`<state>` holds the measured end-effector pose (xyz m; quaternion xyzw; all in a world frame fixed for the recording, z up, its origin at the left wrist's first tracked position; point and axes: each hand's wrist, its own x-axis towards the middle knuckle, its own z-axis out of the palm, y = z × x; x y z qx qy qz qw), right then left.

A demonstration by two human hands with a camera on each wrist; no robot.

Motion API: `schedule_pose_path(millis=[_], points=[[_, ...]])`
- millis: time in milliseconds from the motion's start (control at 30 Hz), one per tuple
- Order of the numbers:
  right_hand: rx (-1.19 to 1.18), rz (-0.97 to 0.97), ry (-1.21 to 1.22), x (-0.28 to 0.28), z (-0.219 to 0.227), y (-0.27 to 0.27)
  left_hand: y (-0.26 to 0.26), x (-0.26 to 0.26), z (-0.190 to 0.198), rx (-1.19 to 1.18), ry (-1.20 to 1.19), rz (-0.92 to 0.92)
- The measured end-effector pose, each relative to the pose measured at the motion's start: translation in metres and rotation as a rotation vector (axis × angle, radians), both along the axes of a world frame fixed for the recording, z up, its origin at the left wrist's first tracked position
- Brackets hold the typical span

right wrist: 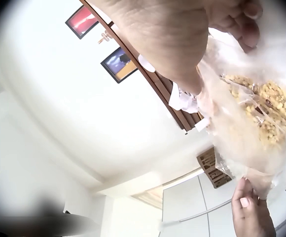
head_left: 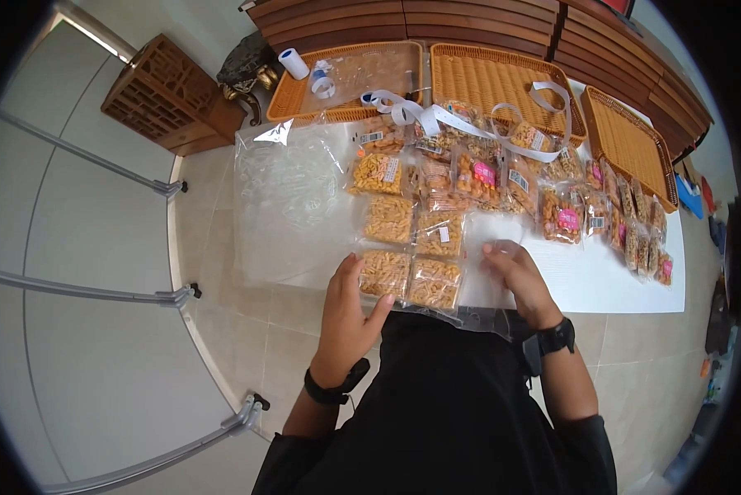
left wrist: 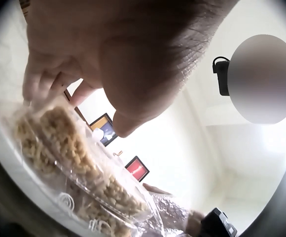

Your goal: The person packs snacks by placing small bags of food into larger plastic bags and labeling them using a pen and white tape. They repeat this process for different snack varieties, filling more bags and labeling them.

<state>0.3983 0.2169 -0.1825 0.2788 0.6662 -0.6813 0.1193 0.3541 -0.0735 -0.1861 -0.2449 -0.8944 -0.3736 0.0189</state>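
Note:
Several clear packs of yellow crunchy snack [head_left: 385, 272] lie in two columns on a clear plastic bag at the table's near edge. My left hand [head_left: 350, 318] rests along the left side of the nearest packs, thumb and fingers spread. In the left wrist view its fingertips [left wrist: 32, 91] are right at the end of a pack [left wrist: 66, 138]. Right of the packs, my right hand [head_left: 520, 285] pinches the clear plastic bag [head_left: 496, 318] between thumb and curled fingers. The right wrist view shows its film [right wrist: 232, 123] stretching over snack pieces [right wrist: 276, 106] toward the left hand.
A flat clear plastic sheet [head_left: 292, 198] covers the table's left side. Many labelled snack packs [head_left: 477, 177] crowd the middle and right, with a white label strip [head_left: 436, 120] across them. Wicker trays [head_left: 502, 78] stand behind, one beside a white roll [head_left: 293, 63]. Grey panels [head_left: 73, 247] stand left.

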Motion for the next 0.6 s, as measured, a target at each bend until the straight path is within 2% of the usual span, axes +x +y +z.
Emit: schedule_pose_path(millis=[33,133,233,333,400,433,500,533,567,600], points=[[0.051,-0.038,0.075,-0.006,0.003,-0.009,0.003,0.003,-0.002,-0.005,0.019,0.036],[0.149,0.249,0.036,-0.023,-0.019,-0.001,0.005,0.008,-0.004,-0.015,0.057,0.027],[-0.046,0.198,0.21,-0.011,-0.028,0.001,-0.001,0.011,-0.003,0.025,0.027,0.01],[-0.176,0.047,0.111,0.012,-0.008,0.003,-0.009,0.019,-0.015,0.169,-0.074,0.023],[-0.292,0.024,0.038,0.024,0.007,0.007,-0.012,0.029,-0.014,0.178,-0.187,0.114],[-0.38,-0.006,0.097,0.037,-0.008,0.012,-0.013,0.035,-0.014,0.182,-0.242,0.155],[-0.481,-0.055,0.136,0.055,-0.013,0.018,-0.023,0.055,-0.047,0.421,-0.422,0.2],[-0.522,-0.09,0.137,0.061,-0.015,0.019,-0.021,0.058,-0.049,0.538,-0.512,0.219],[-0.565,-0.127,0.138,0.067,-0.02,0.019,-0.019,0.065,-0.044,0.858,-0.874,0.192],[-0.61,-0.168,0.134,0.073,-0.022,0.019,-0.02,0.062,-0.05,0.987,-1.006,0.073]])
